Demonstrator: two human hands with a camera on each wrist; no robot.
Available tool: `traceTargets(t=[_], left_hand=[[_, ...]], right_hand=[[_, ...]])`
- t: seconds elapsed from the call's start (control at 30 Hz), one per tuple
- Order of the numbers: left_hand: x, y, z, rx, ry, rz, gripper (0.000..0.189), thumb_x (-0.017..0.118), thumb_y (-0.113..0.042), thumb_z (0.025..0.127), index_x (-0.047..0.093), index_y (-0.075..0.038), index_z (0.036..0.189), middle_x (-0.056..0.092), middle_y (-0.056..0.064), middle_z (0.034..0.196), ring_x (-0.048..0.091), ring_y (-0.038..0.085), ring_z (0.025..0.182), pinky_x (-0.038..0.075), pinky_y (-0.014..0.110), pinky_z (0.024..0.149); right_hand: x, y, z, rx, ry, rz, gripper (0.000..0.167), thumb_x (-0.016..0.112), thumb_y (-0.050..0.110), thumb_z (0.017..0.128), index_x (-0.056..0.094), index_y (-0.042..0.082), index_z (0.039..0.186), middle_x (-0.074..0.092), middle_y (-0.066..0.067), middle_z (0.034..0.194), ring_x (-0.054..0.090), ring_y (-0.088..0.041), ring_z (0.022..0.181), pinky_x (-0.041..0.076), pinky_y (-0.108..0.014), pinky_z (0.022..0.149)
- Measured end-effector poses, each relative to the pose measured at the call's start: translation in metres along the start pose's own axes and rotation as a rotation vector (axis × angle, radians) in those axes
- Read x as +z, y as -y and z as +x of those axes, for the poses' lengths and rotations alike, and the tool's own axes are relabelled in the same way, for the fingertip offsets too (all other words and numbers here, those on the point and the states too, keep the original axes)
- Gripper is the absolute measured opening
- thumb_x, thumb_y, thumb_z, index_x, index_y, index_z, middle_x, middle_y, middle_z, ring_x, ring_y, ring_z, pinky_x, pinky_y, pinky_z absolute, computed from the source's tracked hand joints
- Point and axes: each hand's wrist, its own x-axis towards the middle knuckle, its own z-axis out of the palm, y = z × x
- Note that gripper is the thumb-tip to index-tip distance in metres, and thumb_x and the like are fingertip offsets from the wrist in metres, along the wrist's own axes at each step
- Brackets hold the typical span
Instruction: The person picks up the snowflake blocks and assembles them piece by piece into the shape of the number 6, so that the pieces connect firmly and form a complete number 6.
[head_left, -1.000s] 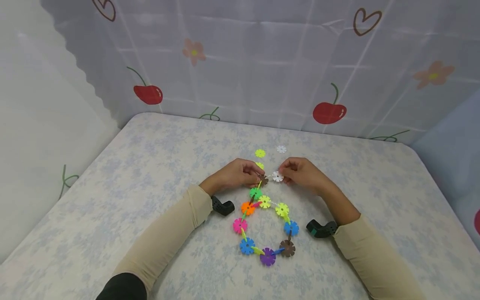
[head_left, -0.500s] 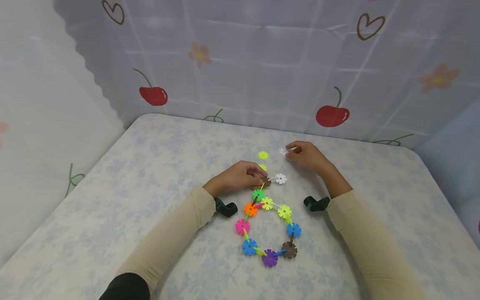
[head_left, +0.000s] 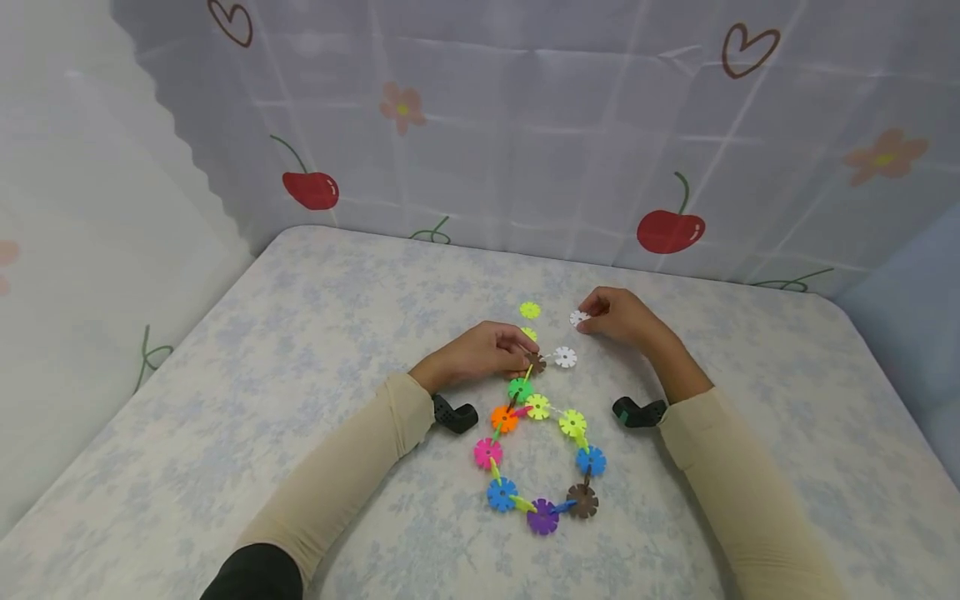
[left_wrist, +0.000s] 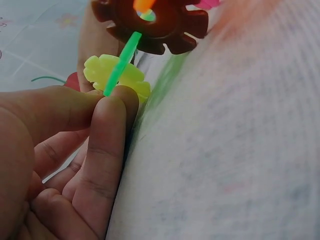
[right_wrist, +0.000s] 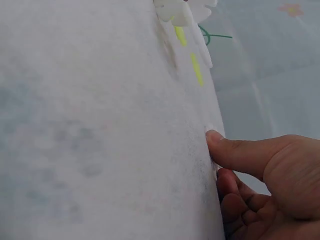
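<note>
In the head view my left hand [head_left: 491, 350] pinches a brown notched interlocking disc [head_left: 537, 362] at the top end of a linked chain. A white disc [head_left: 566, 357] is joined to its right side. Close up in the left wrist view, thumb and fingertips meet beside a green disc [left_wrist: 123, 65] seen edge-on, a yellow disc [left_wrist: 110, 71] and another brown disc [left_wrist: 172, 25]. My right hand [head_left: 618, 317] pinches a loose white disc [head_left: 578, 319] farther back. In the right wrist view that disc is mostly hidden by the thumb [right_wrist: 245, 155].
Below the hands a ring of coloured discs lies on the table, including orange [head_left: 504, 419], pink [head_left: 487, 453], blue [head_left: 502, 495] and purple [head_left: 543, 517] ones. Loose yellow discs [head_left: 530, 310] lie behind the left hand. A patterned curtain [head_left: 480, 125] hangs behind the table.
My right hand has left the joined white disc, moved back to the loose white one, and drawn it slightly nearer. My left hand keeps its pinch on the brown disc.
</note>
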Motion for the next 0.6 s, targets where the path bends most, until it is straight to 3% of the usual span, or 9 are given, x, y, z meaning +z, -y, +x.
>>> traceTargets(t=[0.37, 0.6], left_hand=[[0.001, -0.001, -0.001, -0.024, 0.015, -0.065, 0.024, 0.061, -0.002, 0.100, 0.068, -0.004, 0.123, 0.072, 0.009, 0.104, 0.067, 0.021, 0.084, 0.055, 0.033, 0.080], [0.001, 0.001, 0.000, -0.018, 0.016, -0.058, 0.025, 0.062, -0.003, 0.099, 0.068, -0.005, 0.123, 0.072, 0.009, 0.104, 0.067, 0.022, 0.086, 0.056, 0.033, 0.081]], right_hand=[[-0.003, -0.013, -0.046, -0.026, 0.068, 0.195, 0.007, 0.069, 0.006, 0.097, 0.066, 0.002, 0.101, 0.063, -0.011, 0.091, 0.056, -0.023, 0.085, 0.050, -0.026, 0.073], [0.002, -0.013, -0.056, -0.063, 0.070, 0.216, 0.014, 0.070, 0.007, 0.097, 0.071, 0.001, 0.110, 0.067, -0.012, 0.099, 0.060, -0.025, 0.091, 0.053, -0.026, 0.076]])
